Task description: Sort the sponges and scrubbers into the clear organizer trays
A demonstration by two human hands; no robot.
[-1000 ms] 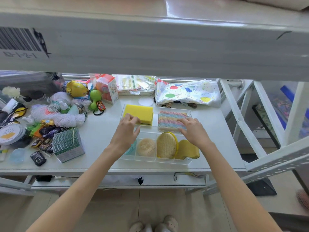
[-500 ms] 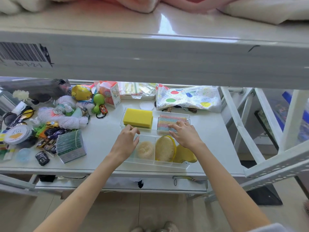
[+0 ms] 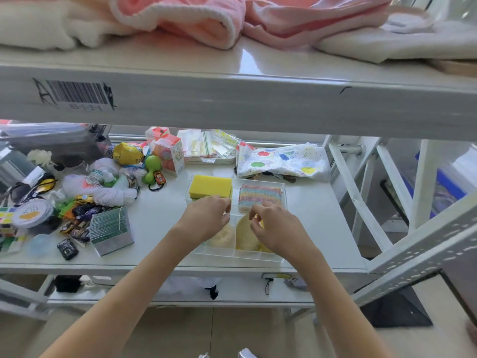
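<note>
Two clear organizer trays lie on the white shelf. The far tray (image 3: 284, 188) holds a yellow block sponge (image 3: 210, 186) and a rainbow-striped scrubber pad (image 3: 259, 196). The near tray (image 3: 240, 257) holds a beige mesh ball scrubber (image 3: 224, 238) and a round beige scrubber with a yellow rim (image 3: 245, 237). My left hand (image 3: 206, 219) hovers over the near tray's far wall, fingers curled together; whether it grips the wall is unclear. My right hand (image 3: 275, 227) pinches the top edge of the round scrubber. The rest of the near tray is hidden by my hands.
Clutter fills the shelf's left side: white yarn (image 3: 108, 193), toy cars (image 3: 77, 224), a green card stack (image 3: 111, 229), a round lidded tub (image 3: 32, 213). A polka-dot cloth (image 3: 281, 161) lies behind the trays. An upper shelf beam (image 3: 232, 99) with towels overhangs. White frame struts (image 3: 356, 192) stand right.
Both hands have drawn back from the sponge and pad in the far tray to the near tray, and their fingers have closed. The camera has tilted upward, showing the upper shelf.
</note>
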